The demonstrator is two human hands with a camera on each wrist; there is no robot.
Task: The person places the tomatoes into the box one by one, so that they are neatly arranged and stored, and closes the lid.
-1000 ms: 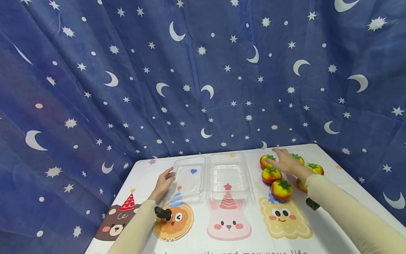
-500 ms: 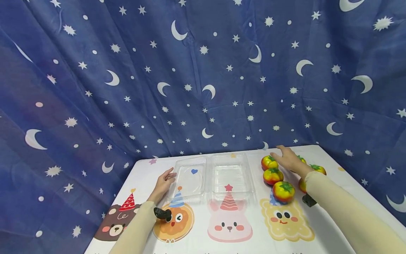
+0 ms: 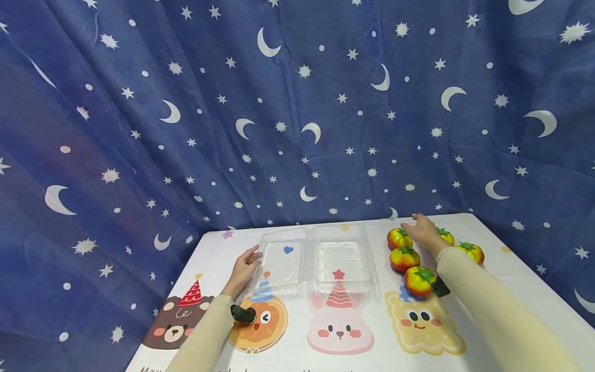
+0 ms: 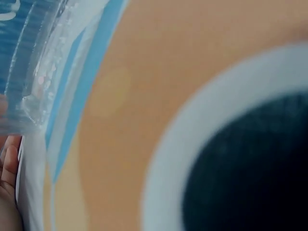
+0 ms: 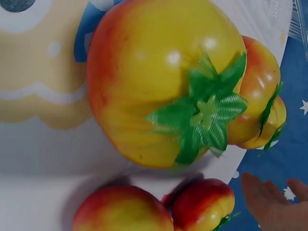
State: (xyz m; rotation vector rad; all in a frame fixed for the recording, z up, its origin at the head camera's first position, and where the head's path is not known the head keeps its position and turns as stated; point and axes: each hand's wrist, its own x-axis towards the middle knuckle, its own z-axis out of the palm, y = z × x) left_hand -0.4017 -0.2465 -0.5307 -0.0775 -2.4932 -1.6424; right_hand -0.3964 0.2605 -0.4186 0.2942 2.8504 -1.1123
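My left hand (image 3: 245,266) has its fingers at the left edge of the lid of a clear plastic clamshell box (image 3: 284,258), which lies open. In the left wrist view, part of the hand (image 4: 8,178) shows beside the box's corner (image 4: 31,108). Toward the back right, my right hand (image 3: 424,232) reaches among several yellow-and-red toy persimmons (image 3: 420,281) with green leafy tops. Its fingers are spread loosely, next to the rearmost persimmon (image 3: 398,238). One large persimmon (image 5: 144,72) fills the right wrist view, and the right hand (image 5: 276,207) shows at the corner with nothing in it.
The box's base (image 3: 341,258) lies right of its lid. Two persimmons, one (image 3: 470,252) farther right, lie beyond my right forearm. A printed white tablecloth (image 3: 288,356) covers the table, and a blue star-and-moon curtain (image 3: 279,181) hangs behind its back edge.
My right hand has shifted slightly back, its thumb away from the rearmost persimmon. The right forearm has swung left and now hides one persimmon. My left hand stays at the lid.
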